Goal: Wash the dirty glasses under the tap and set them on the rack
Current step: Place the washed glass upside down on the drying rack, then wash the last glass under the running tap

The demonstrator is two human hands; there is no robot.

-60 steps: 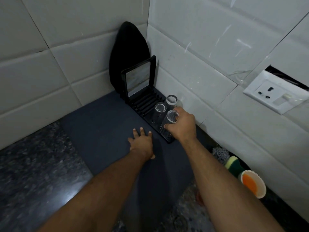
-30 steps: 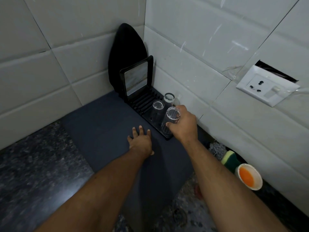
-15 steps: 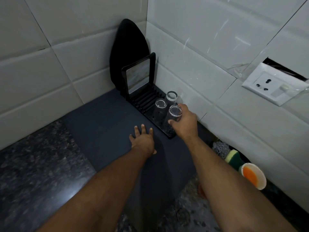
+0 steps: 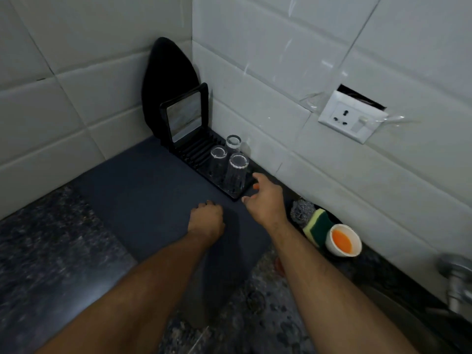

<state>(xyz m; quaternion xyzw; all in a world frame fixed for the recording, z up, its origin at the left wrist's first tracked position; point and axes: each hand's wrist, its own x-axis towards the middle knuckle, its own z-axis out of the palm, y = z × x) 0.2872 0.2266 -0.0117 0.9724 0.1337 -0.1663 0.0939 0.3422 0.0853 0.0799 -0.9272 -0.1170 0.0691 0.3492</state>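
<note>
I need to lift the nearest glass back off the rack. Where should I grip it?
Grip the nearest glass around its mid-wall, coming from the right, where the right hand is; it stands upside down, and other glasses crowd its left and rear.

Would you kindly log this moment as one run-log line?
three clear upturned glasses on black slatted rack | right hand open, clear of nearest glass | left hand curled, empty, over dark mat
</note>
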